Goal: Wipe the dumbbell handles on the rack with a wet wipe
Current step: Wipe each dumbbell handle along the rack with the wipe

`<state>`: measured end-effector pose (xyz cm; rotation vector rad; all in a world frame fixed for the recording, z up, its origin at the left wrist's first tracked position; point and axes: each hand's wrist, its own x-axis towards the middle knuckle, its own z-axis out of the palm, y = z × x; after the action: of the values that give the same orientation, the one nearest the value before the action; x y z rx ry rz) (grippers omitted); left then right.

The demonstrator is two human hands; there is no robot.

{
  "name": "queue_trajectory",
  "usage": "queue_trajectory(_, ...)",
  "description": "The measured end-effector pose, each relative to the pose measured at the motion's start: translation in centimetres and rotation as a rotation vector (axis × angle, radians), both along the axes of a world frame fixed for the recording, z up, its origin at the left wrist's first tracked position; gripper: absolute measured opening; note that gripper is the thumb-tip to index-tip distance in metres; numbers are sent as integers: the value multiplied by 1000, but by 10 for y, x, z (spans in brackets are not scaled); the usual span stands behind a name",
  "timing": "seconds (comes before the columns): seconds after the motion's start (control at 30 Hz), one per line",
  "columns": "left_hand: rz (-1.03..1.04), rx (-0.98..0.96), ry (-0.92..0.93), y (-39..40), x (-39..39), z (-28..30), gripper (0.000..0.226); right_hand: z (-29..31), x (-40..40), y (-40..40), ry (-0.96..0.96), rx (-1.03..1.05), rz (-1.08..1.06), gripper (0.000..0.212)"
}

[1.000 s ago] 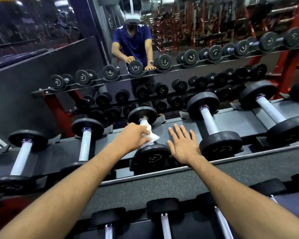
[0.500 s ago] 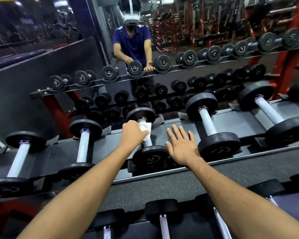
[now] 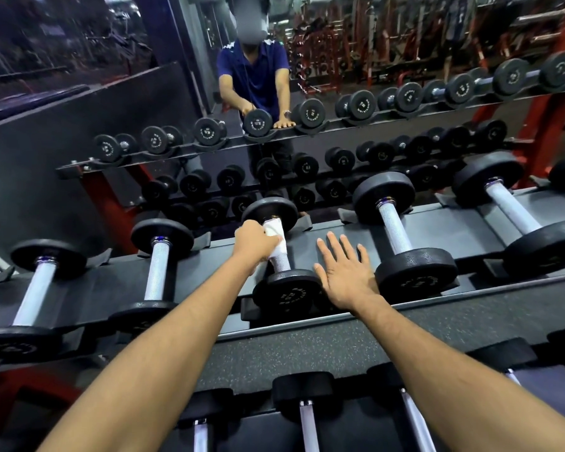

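Lower shelf, nearest: dark dumbbell heads with chrome handles, partly cut off by the frame edge.

Rack top shelf (image 3: 463, 243): grey, sloped, a row of black dumbbells laid front to back.

Right hand (image 3: 346, 275): flat on the shelf, fingers spread and released, just beside the centre dumbbell (image 3: 286, 293).

Left hand (image 3: 255, 244): fingers clenched around the upper part of the centre dumbbell's handle, grasping a white wet wipe (image 3: 276, 238) wrapped on it.

Neighbouring dumbbell (image 3: 393, 230): right of the open hand, handle bare.

Mirror (image 3: 405, 60), farthest: reflects the rack and a person in a blue shirt.
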<state>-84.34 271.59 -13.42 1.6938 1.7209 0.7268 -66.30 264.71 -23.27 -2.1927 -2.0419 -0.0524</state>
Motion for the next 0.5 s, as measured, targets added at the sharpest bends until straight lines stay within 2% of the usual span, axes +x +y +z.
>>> queue_trajectory(0.07,-20,26,90,-3,1,3,25,0,-1,0,4,0,-1,72)
queue_trajectory(0.17,-134,-79,154,-11,-9,1,33,-2,-1,1,16,6,-6,80)
queue_trajectory(0.2,-173,-132,146,-13,-14,-2,43,-2,-1,1,16,7,-5,79)
queue_trajectory(0.27,-251,-211,112,-14,-24,-9,54,-2,-1,2,13,9,-7,79)
queue_trajectory(0.37,-275,-279,16,-7,-28,-11,55,-2,-1,2,17,15,-8,79)
queue_trajectory(0.5,-122,-266,-179,9,-21,-7,37,-2,-1,1,3,15,-12,78)
